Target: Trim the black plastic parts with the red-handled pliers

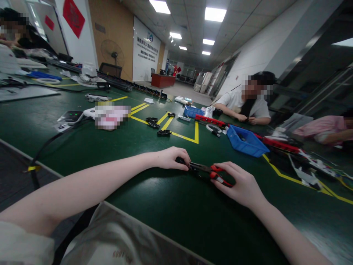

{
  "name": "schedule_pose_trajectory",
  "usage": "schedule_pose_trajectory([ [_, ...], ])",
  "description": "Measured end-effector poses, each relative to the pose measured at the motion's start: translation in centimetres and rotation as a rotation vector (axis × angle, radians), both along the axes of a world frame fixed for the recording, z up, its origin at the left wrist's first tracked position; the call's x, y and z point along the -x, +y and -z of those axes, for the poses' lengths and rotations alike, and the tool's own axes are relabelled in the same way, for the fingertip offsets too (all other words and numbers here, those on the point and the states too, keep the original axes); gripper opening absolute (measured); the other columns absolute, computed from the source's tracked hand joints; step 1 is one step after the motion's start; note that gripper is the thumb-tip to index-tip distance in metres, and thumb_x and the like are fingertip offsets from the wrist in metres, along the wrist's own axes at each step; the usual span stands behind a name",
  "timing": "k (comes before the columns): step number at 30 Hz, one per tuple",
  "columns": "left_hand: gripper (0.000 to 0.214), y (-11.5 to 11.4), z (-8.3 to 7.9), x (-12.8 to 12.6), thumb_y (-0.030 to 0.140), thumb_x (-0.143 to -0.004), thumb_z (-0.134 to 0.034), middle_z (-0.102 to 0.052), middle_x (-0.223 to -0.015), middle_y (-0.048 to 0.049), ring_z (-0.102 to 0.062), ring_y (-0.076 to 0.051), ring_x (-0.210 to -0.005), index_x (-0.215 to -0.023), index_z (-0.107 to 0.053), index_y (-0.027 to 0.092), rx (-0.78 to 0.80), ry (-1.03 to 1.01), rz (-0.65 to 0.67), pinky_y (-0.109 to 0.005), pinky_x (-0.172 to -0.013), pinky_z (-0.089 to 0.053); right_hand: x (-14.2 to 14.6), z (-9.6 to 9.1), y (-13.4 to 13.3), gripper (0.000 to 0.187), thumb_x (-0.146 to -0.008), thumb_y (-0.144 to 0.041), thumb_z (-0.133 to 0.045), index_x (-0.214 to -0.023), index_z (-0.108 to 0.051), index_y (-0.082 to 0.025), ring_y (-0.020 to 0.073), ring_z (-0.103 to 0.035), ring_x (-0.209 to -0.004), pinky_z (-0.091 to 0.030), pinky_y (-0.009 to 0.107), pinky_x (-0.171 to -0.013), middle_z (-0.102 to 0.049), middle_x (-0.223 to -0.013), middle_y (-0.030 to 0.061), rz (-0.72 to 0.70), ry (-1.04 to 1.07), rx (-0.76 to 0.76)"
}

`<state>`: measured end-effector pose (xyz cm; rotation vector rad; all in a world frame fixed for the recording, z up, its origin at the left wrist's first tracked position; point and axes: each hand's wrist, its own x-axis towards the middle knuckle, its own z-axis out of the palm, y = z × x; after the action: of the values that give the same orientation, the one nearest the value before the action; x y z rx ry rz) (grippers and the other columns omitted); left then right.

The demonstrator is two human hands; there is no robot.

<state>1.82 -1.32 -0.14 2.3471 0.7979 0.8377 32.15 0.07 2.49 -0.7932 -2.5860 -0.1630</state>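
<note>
My left hand [172,159] rests on the green table [171,206], fingers curled over a small black part [180,161] that mostly hides beneath them. My right hand [239,184] is closed on the red handles of a pair of pliers [211,173]. The dark jaws of the pliers point left and meet the black part at my left fingertips.
Several small black parts [158,127] lie further back inside yellow tape lines [187,138]. A blue bin [246,141] stands to the right, a smaller blue bin [192,111] behind it. Two seated people work on the right. A power strip and black cable [49,143] run along the left.
</note>
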Motion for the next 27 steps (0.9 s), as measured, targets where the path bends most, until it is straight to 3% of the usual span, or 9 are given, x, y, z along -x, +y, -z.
schedule_pose_trajectory([
  [15, 0.011, -0.15, -0.16, -0.02, 0.023, -0.084, -0.072, -0.065, -0.112, -0.0082, -0.063, -0.018, -0.104, -0.091, -0.071, 0.015, -0.007, 0.012, -0.015, -0.031, -0.095, -0.047, 0.16, -0.35, -0.20, 0.030, -0.084, -0.038, -0.063, -0.111, -0.063, -0.023, 0.0211, -0.069, -0.087, -0.056, 0.033, -0.073, -0.070, -0.101, 0.0060, -0.028, -0.032, 0.086],
  [27, 0.012, -0.24, -0.16, -0.12, 0.022, -0.083, -0.073, -0.064, -0.113, -0.0081, -0.063, -0.018, -0.103, -0.092, -0.071, 0.015, -0.018, -0.002, -0.008, -0.032, -0.095, -0.047, -0.28, -0.02, 0.25, 0.032, -0.085, -0.035, -0.063, -0.113, -0.062, -0.019, 0.0206, -0.069, -0.086, -0.057, 0.032, -0.073, -0.070, -0.102, 0.0090, -0.111, -0.058, -0.094],
])
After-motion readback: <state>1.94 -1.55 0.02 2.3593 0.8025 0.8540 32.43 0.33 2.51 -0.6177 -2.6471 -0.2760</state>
